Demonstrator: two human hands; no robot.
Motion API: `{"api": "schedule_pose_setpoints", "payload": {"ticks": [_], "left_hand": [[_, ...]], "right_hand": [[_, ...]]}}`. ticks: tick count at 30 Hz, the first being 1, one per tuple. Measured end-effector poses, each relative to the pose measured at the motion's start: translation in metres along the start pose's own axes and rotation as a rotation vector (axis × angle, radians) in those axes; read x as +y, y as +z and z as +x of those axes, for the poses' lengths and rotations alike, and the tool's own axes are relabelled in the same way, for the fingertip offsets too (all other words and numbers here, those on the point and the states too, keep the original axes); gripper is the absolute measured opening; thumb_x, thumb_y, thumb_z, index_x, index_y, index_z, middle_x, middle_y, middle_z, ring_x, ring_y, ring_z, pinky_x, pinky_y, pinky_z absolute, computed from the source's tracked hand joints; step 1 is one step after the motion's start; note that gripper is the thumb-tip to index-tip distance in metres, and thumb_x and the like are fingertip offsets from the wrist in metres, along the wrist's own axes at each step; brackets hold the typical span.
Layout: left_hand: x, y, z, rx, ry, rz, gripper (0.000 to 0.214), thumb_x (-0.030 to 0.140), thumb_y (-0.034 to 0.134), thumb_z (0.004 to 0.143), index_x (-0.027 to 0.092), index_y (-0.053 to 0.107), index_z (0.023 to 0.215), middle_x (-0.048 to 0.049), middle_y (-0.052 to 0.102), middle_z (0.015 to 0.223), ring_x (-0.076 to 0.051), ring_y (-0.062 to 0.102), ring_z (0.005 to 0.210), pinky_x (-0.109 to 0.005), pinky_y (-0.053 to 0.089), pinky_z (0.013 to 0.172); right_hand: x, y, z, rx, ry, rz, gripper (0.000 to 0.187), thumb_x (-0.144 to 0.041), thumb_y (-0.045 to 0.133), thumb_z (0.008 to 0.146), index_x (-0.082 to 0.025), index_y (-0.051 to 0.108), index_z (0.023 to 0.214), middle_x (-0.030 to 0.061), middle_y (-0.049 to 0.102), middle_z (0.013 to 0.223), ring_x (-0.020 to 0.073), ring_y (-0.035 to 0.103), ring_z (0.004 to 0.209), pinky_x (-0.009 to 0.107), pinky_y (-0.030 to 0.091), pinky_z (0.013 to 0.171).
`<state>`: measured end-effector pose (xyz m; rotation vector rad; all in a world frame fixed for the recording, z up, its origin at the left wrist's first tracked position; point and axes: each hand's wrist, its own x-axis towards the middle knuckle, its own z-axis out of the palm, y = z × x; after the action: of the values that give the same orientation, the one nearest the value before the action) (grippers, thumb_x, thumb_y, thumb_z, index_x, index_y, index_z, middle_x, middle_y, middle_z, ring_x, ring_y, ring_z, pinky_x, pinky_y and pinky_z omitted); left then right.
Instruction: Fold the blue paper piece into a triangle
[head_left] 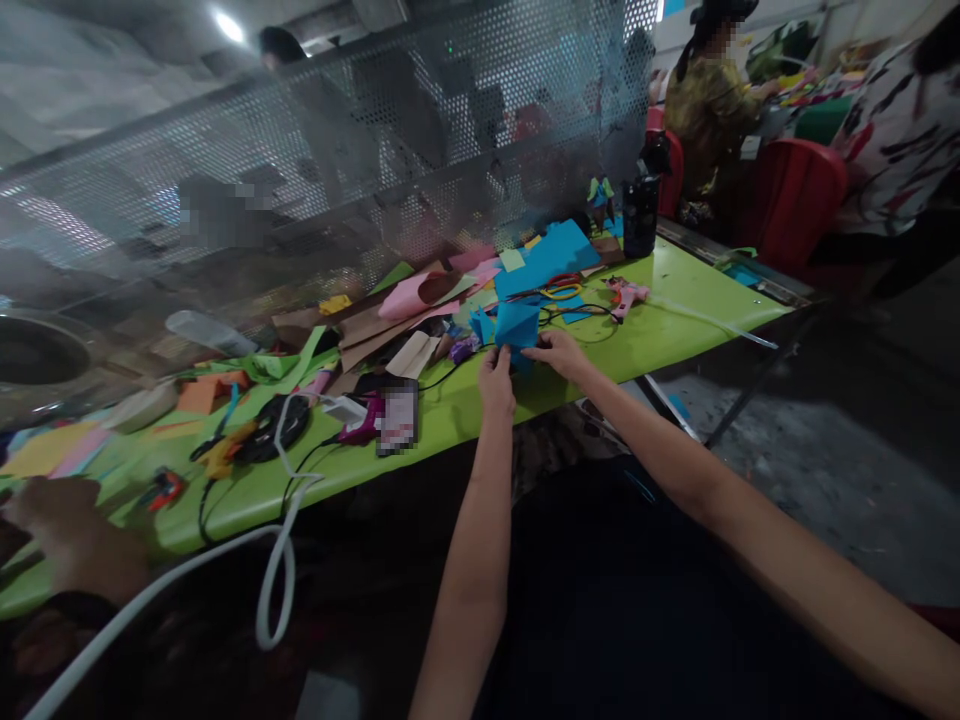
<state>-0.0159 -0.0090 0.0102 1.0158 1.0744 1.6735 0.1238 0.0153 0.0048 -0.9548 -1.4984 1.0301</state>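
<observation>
Phone [398,415] left of the hand-held paper [517,325], glue gun [630,294] right.

A near-black garment [600,600] is worn over the body's front, marked by a thin bluish streak [640,487]; both forearms [478,520], the left hand [496,380] and the right hand [561,357] are seen bare.

Long table with smooth lime-green top [690,290], running obliquely across the view; slim grey metal leg [671,408] under its right part. Behind its far edge: tall grey perforated-metal partition [480,55], upright, holes passing light. Floor [817,500] at right: grey, concrete-like, pale-specked, darker in shadow. Upper right: red rounded-back chair [802,195], apparently plastic; a second red chair [675,160] beyond, partly hidden. Overhead, upper left: one bright white lamp [229,27] near greyish ceiling [142,35]. Room otherwise dim.
</observation>
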Motion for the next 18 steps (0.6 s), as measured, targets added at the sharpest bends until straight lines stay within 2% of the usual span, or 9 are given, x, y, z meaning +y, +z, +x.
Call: {"api": "schedule_pose_setpoints", "payload": {"ticks": [5, 13, 18], "left_hand": [[-0.0058, -0.0033, 0.0029, -0.063, 0.016, -0.007, 0.028, 0.043, 0.078, 0.075, 0.018, 0.07, 0.083, 0.0003, 0.07, 0.08, -0.011, 0.061, 0.074, -0.023, 0.049, 0.074], [-0.0098, -0.0067, 0.0049, -0.085, 0.048, 0.07, 0.034, 0.049, 0.078, 0.076, 0.017, 0.07, 0.084, 0.0012, 0.069, 0.078, -0.011, 0.058, 0.071, -0.023, 0.046, 0.07], [-0.0081, -0.0046, 0.0037, -0.153, 0.014, 0.175, 0.032, 0.049, 0.073, 0.081, 0.018, 0.068, 0.077, 0.0018, 0.062, 0.07, -0.011, 0.053, 0.067, -0.023, 0.041, 0.064]], "right_hand": [[0.0049, -0.0003, 0.0018, 0.028, -0.011, -0.003, 0.05, -0.066, 0.073, 0.067, -0.02, 0.054, 0.061, -0.004, 0.048, 0.056, 0.011, 0.043, 0.056, 0.026, 0.03, 0.054], [0.0068, -0.0004, 0.0037, 0.001, -0.01, 0.038, 0.049, -0.065, 0.073, 0.067, -0.02, 0.056, 0.062, -0.0025, 0.052, 0.058, 0.0116, 0.045, 0.056, 0.026, 0.033, 0.055], [0.0023, -0.0016, -0.0002, 0.114, 0.021, 0.176, 0.044, -0.062, 0.075, 0.068, -0.021, 0.057, 0.07, -0.0024, 0.056, 0.065, 0.0124, 0.049, 0.06, 0.026, 0.038, 0.057]]}}
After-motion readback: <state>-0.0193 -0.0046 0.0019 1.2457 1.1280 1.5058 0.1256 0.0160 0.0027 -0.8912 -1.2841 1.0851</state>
